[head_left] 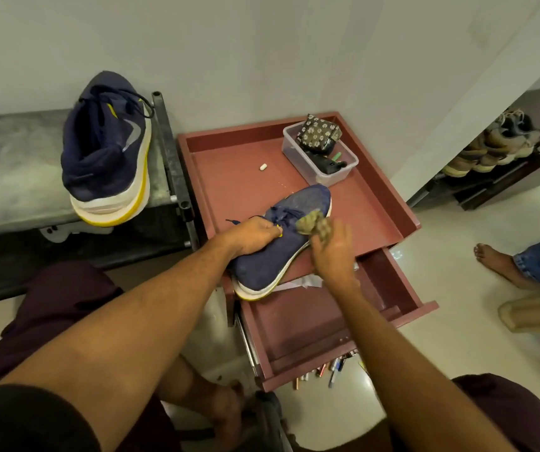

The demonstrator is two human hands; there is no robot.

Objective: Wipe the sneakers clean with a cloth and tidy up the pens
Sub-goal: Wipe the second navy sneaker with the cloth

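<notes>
A navy sneaker (308,203) with a white and yellow sole lies on the red cabinet top (229,177). My left hand (255,234) grips it at the collar, near the laces. My right hand (332,252) holds a crumpled olive cloth (312,223) against the sneaker's side; the hand is blurred. The second navy sneaker (109,148) stands on its heel on the grey bench (11,171) at the left, leaning on the wall. Several pens (327,370) lie on the floor beneath the open drawer (298,324).
A clear plastic box (343,169) with a flowered pouch and dark items sits at the cabinet's back right. A small white eraser (263,166) lies nearby. Another person's bare foot (497,261) is on the floor at right. A shoe rack (497,151) stands behind.
</notes>
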